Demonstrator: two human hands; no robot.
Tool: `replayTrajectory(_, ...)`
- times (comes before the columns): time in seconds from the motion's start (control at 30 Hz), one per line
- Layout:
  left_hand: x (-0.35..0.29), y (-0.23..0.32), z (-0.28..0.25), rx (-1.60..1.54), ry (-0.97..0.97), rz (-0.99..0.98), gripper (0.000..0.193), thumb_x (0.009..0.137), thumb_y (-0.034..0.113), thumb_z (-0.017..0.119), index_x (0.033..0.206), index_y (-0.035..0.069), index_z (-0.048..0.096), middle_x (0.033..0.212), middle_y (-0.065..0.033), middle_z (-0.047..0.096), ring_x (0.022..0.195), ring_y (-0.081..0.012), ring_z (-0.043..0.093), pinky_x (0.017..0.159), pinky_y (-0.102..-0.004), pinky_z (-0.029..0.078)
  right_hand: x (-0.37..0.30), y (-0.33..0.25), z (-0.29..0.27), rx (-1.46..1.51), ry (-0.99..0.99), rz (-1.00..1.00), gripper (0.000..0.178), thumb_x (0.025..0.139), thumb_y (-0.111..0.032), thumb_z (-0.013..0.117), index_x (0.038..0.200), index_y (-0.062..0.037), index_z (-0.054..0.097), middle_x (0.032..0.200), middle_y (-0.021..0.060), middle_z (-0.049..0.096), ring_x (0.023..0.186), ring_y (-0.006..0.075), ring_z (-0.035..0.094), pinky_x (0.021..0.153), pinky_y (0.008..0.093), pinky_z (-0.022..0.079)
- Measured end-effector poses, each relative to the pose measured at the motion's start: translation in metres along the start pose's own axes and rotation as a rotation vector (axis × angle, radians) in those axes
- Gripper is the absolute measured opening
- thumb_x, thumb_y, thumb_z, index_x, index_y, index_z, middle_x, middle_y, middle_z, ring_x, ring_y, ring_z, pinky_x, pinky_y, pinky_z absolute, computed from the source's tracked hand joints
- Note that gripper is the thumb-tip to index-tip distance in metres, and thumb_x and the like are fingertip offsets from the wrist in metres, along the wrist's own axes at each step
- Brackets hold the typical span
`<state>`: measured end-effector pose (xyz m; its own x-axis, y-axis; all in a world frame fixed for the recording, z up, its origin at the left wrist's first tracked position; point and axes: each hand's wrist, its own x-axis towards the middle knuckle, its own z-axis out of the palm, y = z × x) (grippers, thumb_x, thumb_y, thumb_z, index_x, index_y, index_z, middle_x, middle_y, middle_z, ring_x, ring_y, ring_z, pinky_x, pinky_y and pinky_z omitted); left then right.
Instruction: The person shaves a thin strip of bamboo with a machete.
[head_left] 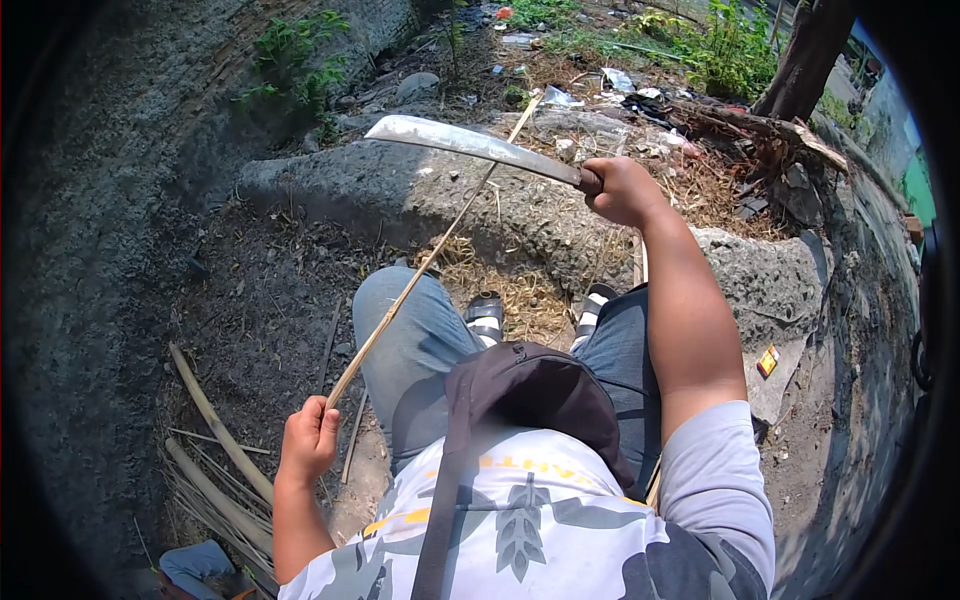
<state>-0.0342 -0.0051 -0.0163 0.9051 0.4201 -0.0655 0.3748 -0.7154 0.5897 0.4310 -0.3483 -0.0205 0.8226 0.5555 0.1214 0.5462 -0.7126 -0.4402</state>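
My right hand [625, 192] is closed around the dark handle of a machete [455, 138], held out ahead of me with its broad, worn blade pointing left. In my left hand [308, 440], near my left knee, I grip the near end of a long, thin, pale wooden stick [415, 282]. The stick slants away and to the right, passing beneath the blade. Its far end shows beyond the blade, over the concrete ledge. Whether blade and stick touch, I cannot tell.
A rough concrete ledge [340, 190] runs across in front of my feet. Several long sticks and stalks [225, 500] lie at lower left, near blue denim [195, 565]. A small yellow-red packet [768, 361] lies at right. Litter, plants and a tree trunk [808, 60] stand beyond.
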Motion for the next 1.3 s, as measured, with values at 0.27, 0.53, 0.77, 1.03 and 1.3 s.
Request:
replayTrajectory(0.27,-0.001,-0.004,-0.005,0.081,-0.039,-0.042,0.026,0.102,0.027,0.063,0.096,0.002,0.063,0.064,-0.0163,0.060,0.056,-0.0316,0.060,0.056,-0.0400,0.046,-0.001,0.023,0.006,0.075,0.042,0.188,0.030,0.079,-0.018,0.068,0.107,-0.0077,0.073,0.095,0.0202,0.074,0.089,0.0377,0.070,0.082,0.0443,0.053)
replayTrajectory(0.53,0.004,-0.002,0.003,0.056,-0.028,0.003,0.026,0.103,0.027,0.063,0.095,0.002,0.062,0.063,-0.0147,0.059,0.054,-0.0287,0.057,0.055,-0.0391,0.045,-0.001,-0.008,0.001,-0.102,-0.024,-0.050,0.021,0.077,-0.016,0.067,0.097,-0.0156,0.073,0.094,0.0149,0.074,0.094,0.0380,0.071,0.082,0.0493,0.056)
replayTrajectory(0.77,-0.001,0.002,-0.006,0.089,-0.035,0.020,0.027,0.104,0.027,0.061,0.091,0.003,0.060,0.064,-0.0166,0.058,0.055,-0.0323,0.056,0.056,-0.0411,0.045,-0.007,0.038,0.000,0.129,0.092,0.316,0.038,0.079,-0.020,0.066,0.115,-0.0146,0.076,0.103,0.0186,0.076,0.097,0.0370,0.072,0.087,0.0440,0.055)
replayTrajectory(1.03,-0.006,-0.025,0.016,0.007,-0.024,0.003,0.032,0.104,0.029,0.062,0.087,0.002,0.059,0.062,-0.0159,0.056,0.053,-0.0288,0.054,0.055,-0.0402,0.044,0.004,0.025,0.014,0.193,0.127,0.170,0.032,0.076,-0.017,0.069,0.106,-0.0063,0.071,0.090,0.0202,0.073,0.083,0.0348,0.069,0.078,0.0438,0.053)
replayTrajectory(1.3,-0.002,-0.019,0.012,0.041,-0.020,0.010,0.035,0.104,0.032,0.063,0.087,0.002,0.059,0.061,-0.0149,0.056,0.053,-0.0267,0.053,0.054,-0.0390,0.044,0.005,0.040,0.017,0.275,0.037,0.208,0.037,0.074,-0.017,0.071,0.110,-0.0072,0.074,0.094,0.0171,0.075,0.088,0.0316,0.071,0.081,0.0419,0.055)
